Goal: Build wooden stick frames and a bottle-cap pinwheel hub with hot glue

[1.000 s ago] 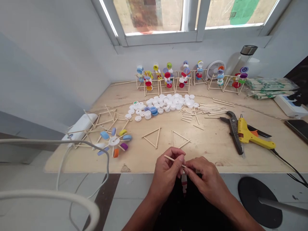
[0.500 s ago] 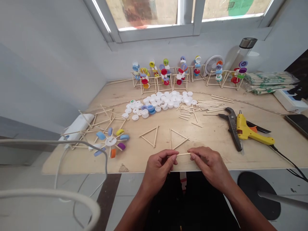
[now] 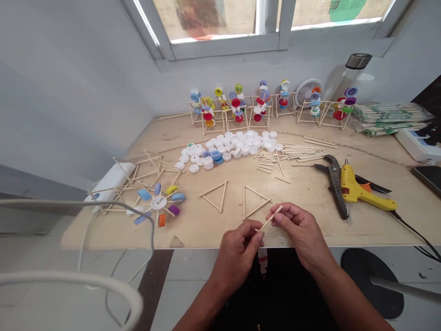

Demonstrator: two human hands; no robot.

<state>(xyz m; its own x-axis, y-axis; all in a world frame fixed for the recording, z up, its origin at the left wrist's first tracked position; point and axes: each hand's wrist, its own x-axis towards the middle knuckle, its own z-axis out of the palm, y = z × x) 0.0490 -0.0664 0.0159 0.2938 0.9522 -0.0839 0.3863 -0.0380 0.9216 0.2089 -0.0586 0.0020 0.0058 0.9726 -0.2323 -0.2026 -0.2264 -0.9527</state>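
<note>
A short wooden stick [image 3: 269, 220] slants upward to the right between my hands, above the table's front edge. My left hand [image 3: 237, 250] pinches its lower end between thumb and fingers. Near the upper end, my right hand [image 3: 301, 232] has its thumb and fingertips closed on it, the tip poking out above. Just beyond my hands lies one stick triangle [image 3: 244, 202]; a second triangle [image 3: 223, 196] lies to its left.
A yellow glue gun [image 3: 352, 186] and a black-handled cutter [image 3: 336, 184] lie at right. White bottle caps [image 3: 250, 143] and loose sticks [image 3: 303, 151] spread mid-table. A colourful cap wheel [image 3: 159, 202] lies left, near a pale cable [image 3: 151, 230]. Several finished wheel models [image 3: 260, 110] line the back.
The stick has turned from level to slanting, its right end raised. My left hand has moved right and down; my right hand has rolled more palm-up.
</note>
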